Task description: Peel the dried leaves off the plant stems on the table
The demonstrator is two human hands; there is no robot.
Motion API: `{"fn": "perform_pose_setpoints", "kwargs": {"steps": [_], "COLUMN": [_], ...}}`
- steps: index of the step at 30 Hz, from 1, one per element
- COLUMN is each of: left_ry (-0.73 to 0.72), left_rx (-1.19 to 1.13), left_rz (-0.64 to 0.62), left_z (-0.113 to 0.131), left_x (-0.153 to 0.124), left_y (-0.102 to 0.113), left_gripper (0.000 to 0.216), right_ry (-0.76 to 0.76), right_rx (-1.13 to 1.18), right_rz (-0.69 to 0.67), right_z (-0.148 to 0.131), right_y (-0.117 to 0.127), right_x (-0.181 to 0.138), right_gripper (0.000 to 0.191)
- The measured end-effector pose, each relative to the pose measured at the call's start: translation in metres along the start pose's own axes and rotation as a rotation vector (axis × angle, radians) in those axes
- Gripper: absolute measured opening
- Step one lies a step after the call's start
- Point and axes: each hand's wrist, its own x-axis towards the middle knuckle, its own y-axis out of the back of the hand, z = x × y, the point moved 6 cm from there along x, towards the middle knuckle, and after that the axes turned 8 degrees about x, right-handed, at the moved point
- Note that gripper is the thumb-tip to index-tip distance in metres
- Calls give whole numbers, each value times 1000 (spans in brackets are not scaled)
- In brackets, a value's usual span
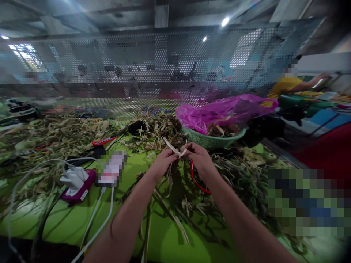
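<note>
Near the middle of the head view, my left hand [163, 163] pinches a pale dried plant strip [172, 147]. Close beside it, my right hand [199, 157] pinches the same strip, which looks crossed or looped between my fingertips. Dark strands hang below the fingers; whether they belong to the held piece I cannot tell. A red loop, perhaps a scissor handle [194, 177], lies under my right hand, partly hidden by it. Long dried strips [175, 221] lie on the green table [161, 241] between my forearms.
Dried plant heaps [55, 135] cover the left and back; greener strips [241, 179] lie right. A green basket [214, 140] with a purple plastic bag [225, 111] stands behind. At left are a phone [112, 170], cables and a purple power strip [82, 188]. A person in yellow [285, 86] works at far right.
</note>
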Motion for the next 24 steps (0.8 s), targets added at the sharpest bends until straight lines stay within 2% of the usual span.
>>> {"fn": "perform_pose_setpoints", "kwargs": {"steps": [5, 11, 14, 19, 24], "left_ry": [24, 47, 49, 42, 37], "left_rx": [-58, -122, -165, -234, -235], "left_rz": [-42, -47, -8, 119, 183], "left_z": [-1, 1, 1, -1, -2], "left_x": [0, -4, -4, -1, 1], "left_y": [-4, -5, -3, 8, 13], "left_gripper": [30, 32, 32, 33, 35], "right_ry": [38, 105, 143, 168, 442], "right_rx": [4, -15, -138, -270, -650], "right_rz": [134, 168, 146, 18, -25], "right_z": [1, -6, -10, -13, -39], "right_y": [6, 4, 6, 6, -8], "right_x": [1, -2, -2, 1, -11], "right_gripper": [20, 17, 17, 22, 17]}}
